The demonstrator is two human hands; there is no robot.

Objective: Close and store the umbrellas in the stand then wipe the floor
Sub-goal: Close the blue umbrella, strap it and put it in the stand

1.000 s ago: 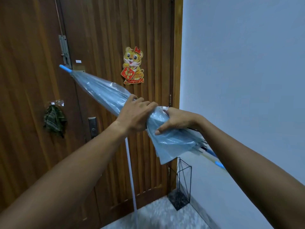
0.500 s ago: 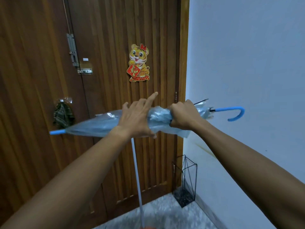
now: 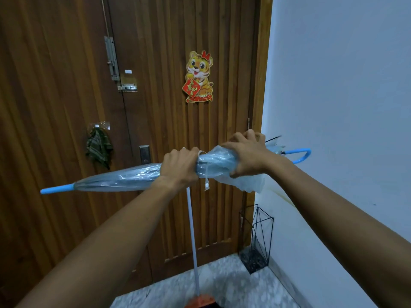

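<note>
I hold a folded clear-plastic umbrella [image 3: 124, 177] almost level at chest height, its blue tip to the left and its blue hooked handle [image 3: 300, 154] to the right. My left hand [image 3: 179, 166] grips the rolled canopy at its middle. My right hand [image 3: 246, 155] grips the bunched canopy nearer the handle. A white closing strap [image 3: 206, 175] dangles between my hands. A black wire umbrella stand [image 3: 259, 238] sits on the floor in the corner, below and right of the umbrella.
A ribbed wooden door [image 3: 55, 107] with a tiger sticker [image 3: 199, 77] fills the view ahead; a pale wall [image 3: 344, 85] runs on the right. A white mop pole [image 3: 192, 232] with an orange base leans against the door. A green cloth [image 3: 97, 146] hangs on it. Speckled floor [image 3: 233, 285] lies below.
The umbrella swung from tip-up-left to almost level, handle now at the right. My left hand's fingers, straight half a second ago, have curled round the canopy.
</note>
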